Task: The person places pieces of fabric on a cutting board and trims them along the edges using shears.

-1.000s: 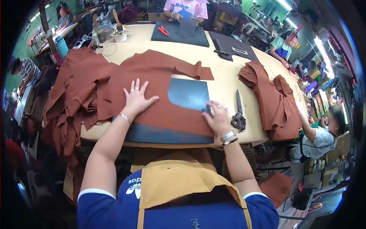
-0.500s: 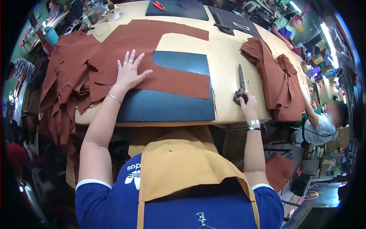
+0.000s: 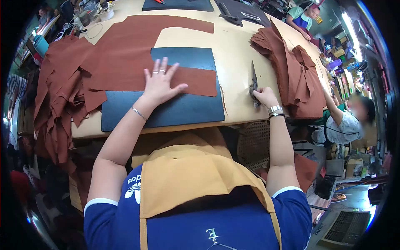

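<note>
My left hand [image 3: 160, 85] lies with fingers spread on a rust-brown fabric piece [image 3: 121, 54], near the base of its lower strip. That strip rests across a dark flat board [image 3: 166, 110] on the table. In my right hand [image 3: 266, 98] are scissors [image 3: 253, 81], gripped at the dark handles, which look wrapped. Their blades point away from me over the pale tabletop, seen nearly edge-on; whether they touch the table I cannot tell.
Rust-brown fabric is heaped [image 3: 60, 91] at the left, hanging over the table edge. A layered fabric stack [image 3: 291, 75] stands at the right. At the back are a second dark board [image 3: 179, 4] and a dark sheet [image 3: 246, 12] bearing tools. Other people sit right and far left.
My left hand has slid right and nearer to me across the fabric, onto the strip's base. The scissors have turned from flat to nearly edge-on in my right hand. The view has shifted slightly.
</note>
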